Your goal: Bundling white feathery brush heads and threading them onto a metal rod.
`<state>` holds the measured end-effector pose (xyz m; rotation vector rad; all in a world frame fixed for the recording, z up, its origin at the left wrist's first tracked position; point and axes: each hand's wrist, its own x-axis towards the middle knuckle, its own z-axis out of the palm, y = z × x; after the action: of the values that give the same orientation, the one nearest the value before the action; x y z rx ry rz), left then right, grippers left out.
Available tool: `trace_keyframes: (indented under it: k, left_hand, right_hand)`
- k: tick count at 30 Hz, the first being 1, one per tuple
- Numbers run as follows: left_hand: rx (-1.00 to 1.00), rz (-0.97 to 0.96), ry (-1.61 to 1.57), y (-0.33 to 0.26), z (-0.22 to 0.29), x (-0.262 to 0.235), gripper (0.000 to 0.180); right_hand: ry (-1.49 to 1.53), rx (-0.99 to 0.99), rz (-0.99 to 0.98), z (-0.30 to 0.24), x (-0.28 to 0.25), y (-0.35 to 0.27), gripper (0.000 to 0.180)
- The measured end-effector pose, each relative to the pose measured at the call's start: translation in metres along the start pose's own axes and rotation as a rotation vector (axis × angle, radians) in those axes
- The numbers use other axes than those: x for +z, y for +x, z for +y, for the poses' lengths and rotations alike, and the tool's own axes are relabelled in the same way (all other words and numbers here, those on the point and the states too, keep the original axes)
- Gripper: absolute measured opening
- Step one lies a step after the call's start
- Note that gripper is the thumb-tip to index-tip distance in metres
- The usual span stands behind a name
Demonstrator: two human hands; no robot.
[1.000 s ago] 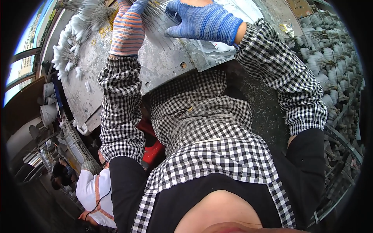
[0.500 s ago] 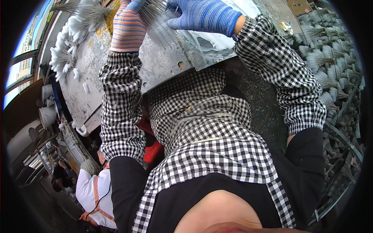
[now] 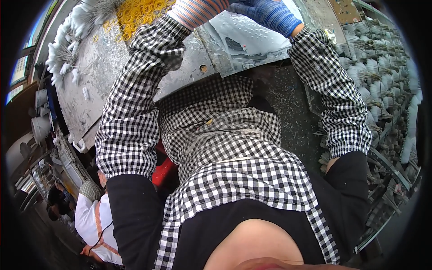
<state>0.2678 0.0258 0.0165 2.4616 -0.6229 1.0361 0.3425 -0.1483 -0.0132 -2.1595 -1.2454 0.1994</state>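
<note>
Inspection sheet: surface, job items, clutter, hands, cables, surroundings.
Surface: scuffed grey metal table, round hole near front edge.
Job items: yellow rings piled near left hand; pale-tipped bundles at table's left.
Clutter: small white piece on table.
Hands: left hand and right hand gloved, close together; fingers cut off or unclear, grip can't be told.
Cables: thin dark cord on co-worker in white.
Surroundings: racked bundles right; co-worker lower left.

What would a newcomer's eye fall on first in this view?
Probably the black-and-white checked cloth apron across the middle, with matching checked sleeves either side. Then the bright yellow ring heap on the grey worktable, upper left, and, at the top edge, the left hand in an orange-striped glove beside the right hand in a blue one. Bundles of thin stems with white tufts crowd the right side.
</note>
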Motion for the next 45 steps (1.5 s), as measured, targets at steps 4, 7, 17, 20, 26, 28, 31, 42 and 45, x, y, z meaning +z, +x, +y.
trace_keyframes:
  k: [4, 7, 17, 20, 26, 28, 31, 42, 45]
  left_hand:
    - [0.115, -0.077, 0.132, -0.006, -0.008, -0.001, 0.034]
    - [0.109, -0.075, 0.089, -0.007, -0.01, 0.005, 0.034]
    - [0.077, -0.072, 0.13, -0.009, -0.006, 0.002, 0.036]
    - [0.049, -0.126, 0.15, -0.01, -0.004, 0.0, 0.036]
    - [0.038, -0.107, 0.082, -0.006, 0.0, 0.002, 0.035]
    - [-0.025, -0.012, -0.178, -0.004, -0.002, 0.009, 0.034]
    - [-0.214, 0.032, -0.473, 0.002, -0.006, 0.003, 0.036]
    - [0.169, -0.196, 0.236, 0.003, 0.021, -0.007, 0.021]
    - [0.209, -0.186, 0.268, 0.002, 0.019, -0.005, 0.018]
  right_hand:
    - [-0.177, 0.014, -0.038, -0.001, 0.011, 0.01, 0.026]
    - [-0.233, -0.096, 0.078, 0.03, 0.032, 0.006, 0.024]
    - [-0.176, -0.122, 0.138, 0.031, 0.033, -0.001, 0.028]
    - [-0.161, -0.095, 0.091, 0.016, 0.024, 0.002, 0.031]
    - [-0.192, -0.07, 0.085, 0.007, 0.02, -0.005, 0.035]
    - [-0.147, -0.207, 0.262, 0.033, 0.034, -0.01, 0.031]
    - [-0.005, 0.205, -0.082, -0.021, -0.004, -0.003, 0.031]
    - [-0.068, -0.073, 0.141, 0.017, 0.032, -0.023, 0.031]
    - [-0.132, -0.028, 0.044, 0.033, 0.042, -0.02, 0.033]
